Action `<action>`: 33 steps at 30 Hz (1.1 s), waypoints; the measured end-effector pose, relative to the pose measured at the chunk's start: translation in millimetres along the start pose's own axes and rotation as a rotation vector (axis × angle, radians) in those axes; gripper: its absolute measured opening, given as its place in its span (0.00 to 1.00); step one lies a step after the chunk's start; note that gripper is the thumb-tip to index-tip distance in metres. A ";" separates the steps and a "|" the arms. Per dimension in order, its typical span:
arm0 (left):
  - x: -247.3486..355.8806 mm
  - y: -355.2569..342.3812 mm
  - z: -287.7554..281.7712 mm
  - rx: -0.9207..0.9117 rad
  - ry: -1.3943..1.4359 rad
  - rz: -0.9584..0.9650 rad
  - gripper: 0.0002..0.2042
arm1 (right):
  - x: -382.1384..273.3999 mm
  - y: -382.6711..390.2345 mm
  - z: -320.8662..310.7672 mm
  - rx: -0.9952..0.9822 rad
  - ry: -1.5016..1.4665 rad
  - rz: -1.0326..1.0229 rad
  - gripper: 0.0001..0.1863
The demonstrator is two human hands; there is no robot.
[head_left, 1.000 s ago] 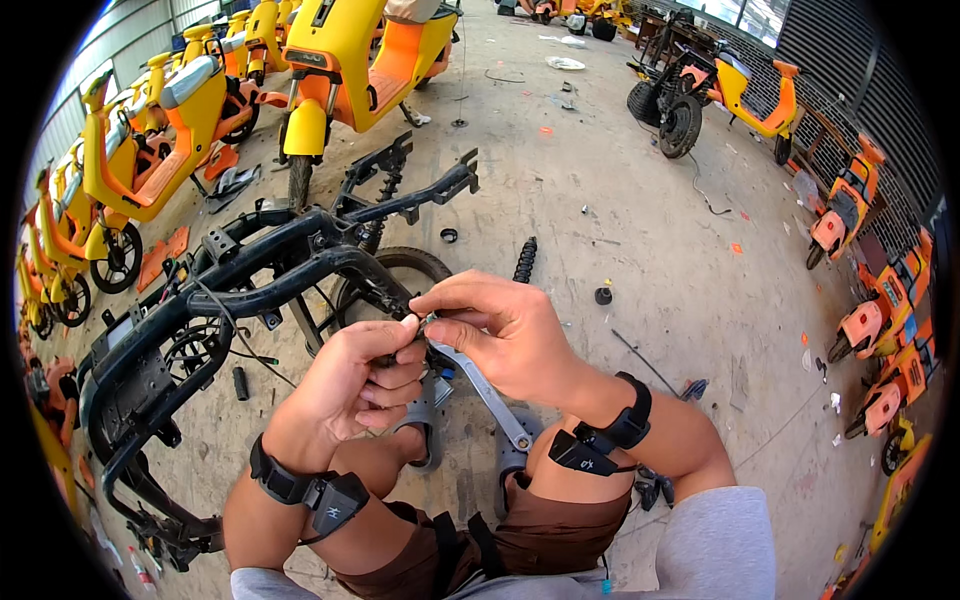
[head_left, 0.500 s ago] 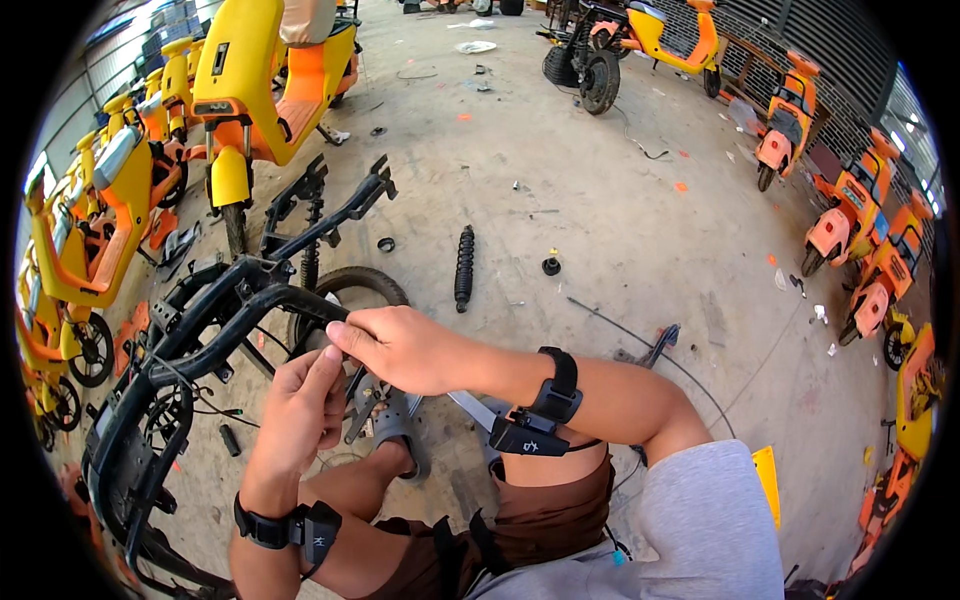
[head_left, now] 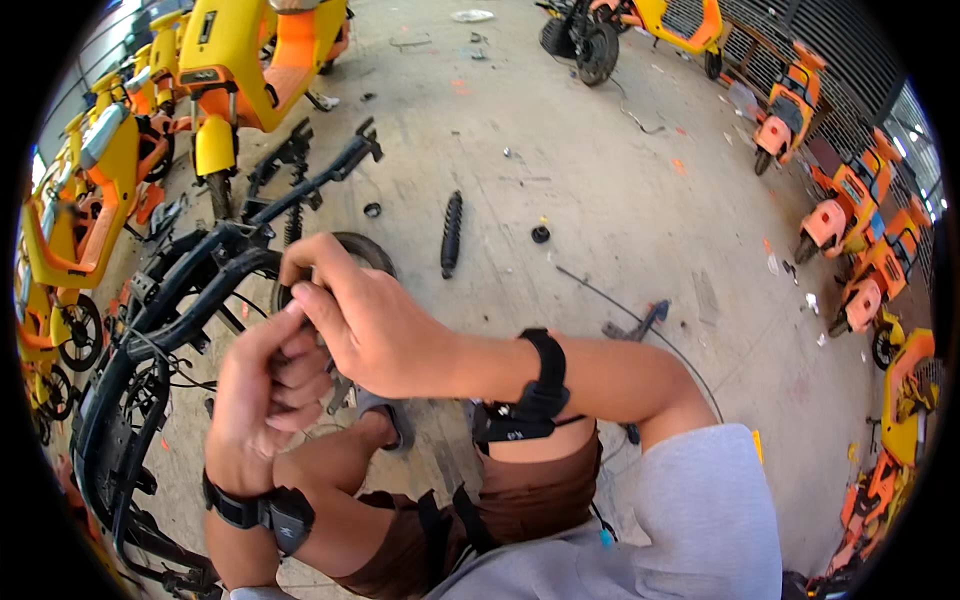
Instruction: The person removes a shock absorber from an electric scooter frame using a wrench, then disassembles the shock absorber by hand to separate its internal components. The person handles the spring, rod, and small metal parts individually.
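My left hand (head_left: 268, 385) is closed, palm side toward me, with thumb and forefinger pressed together. Over its fingertips, my right hand (head_left: 375, 325) is closed too, its thumb meeting the left thumb and its fingers bent. Whatever the fingertips pinch, if anything, is too small or hidden. Just beyond and to the left of both hands stands a bare black scooter frame (head_left: 215, 305) with loose cables. Behind the right hand, part of a wheel (head_left: 378, 255) shows. Each forearm wears a black strap (head_left: 548, 375) with a small device.
On the concrete floor lie a black shock absorber (head_left: 452, 235), a small black cup-like part (head_left: 541, 234), a black ring (head_left: 373, 210) and a long thin cable (head_left: 640, 318). Yellow scooters (head_left: 225, 75) stand at the left. Orange scooters (head_left: 860, 210) line the right.
My right hand has rolled over the left, its fingers now arched above the left fingertips. Both hands have shifted slightly left. The view has tilted down a little.
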State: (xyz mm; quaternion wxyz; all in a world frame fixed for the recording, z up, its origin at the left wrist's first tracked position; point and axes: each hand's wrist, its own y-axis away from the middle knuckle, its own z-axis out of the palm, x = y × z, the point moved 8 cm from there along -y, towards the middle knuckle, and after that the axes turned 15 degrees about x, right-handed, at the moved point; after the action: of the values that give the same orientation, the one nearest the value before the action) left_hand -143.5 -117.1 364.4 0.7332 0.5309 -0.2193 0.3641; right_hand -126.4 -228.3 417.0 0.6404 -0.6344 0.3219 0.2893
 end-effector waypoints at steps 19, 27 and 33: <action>28.7 31.6 0.0 -0.038 -0.065 0.199 0.19 | -33.9 -22.6 -1.8 -0.247 0.125 0.063 0.15; 92.9 40.4 21.3 0.207 -0.731 1.053 0.15 | 11.1 -75.3 25.8 -0.308 0.423 0.252 0.30; 97.1 41.0 10.1 0.197 -0.575 0.969 0.18 | -22.9 -93.2 38.5 -0.062 0.212 -0.344 0.23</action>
State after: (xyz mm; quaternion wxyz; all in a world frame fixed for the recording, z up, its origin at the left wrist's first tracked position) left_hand -112.2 -90.3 462.0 0.3404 0.5131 -0.5934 0.5185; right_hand -66.3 -191.5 492.7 0.6232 -0.7264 0.2653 0.1168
